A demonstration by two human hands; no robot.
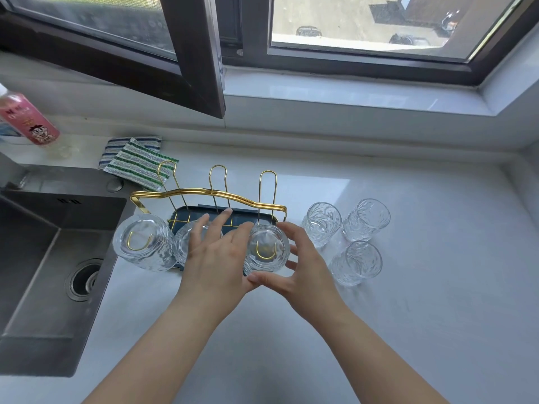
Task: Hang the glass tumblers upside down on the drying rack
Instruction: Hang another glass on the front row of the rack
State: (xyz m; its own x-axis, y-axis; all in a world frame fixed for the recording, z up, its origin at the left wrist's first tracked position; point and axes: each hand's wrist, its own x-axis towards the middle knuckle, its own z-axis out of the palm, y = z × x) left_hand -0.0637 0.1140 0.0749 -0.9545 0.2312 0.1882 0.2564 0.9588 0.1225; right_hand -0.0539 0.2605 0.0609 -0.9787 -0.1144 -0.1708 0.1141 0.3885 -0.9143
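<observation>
An upside-down clear textured glass tumbler (266, 252) sits over the front right prong of the gold wire drying rack with a dark tray (208, 196), its gold loop showing through the base. Your right hand (294, 263) reaches in from below with the wrist bent left, its fingers (287, 228) spread and curved around the tumbler's right side, thumb under its near edge; whether they actually press the glass is hard to tell. Your left hand (214, 252) lies palm down just left of it, fingers loosely open, the thumb side against the tumbler, covering most of a second inverted tumbler (182, 246). A third inverted tumbler (143, 242) hangs on the left prong. Three upright textured tumblers (347, 240) stand on the white counter (437, 287) to the right. Three rear prongs are bare. Beyond lie striped cloths (137, 161), a steel sink (52, 272), and a pink bottle (26, 118), cut off at the left edge.
</observation>
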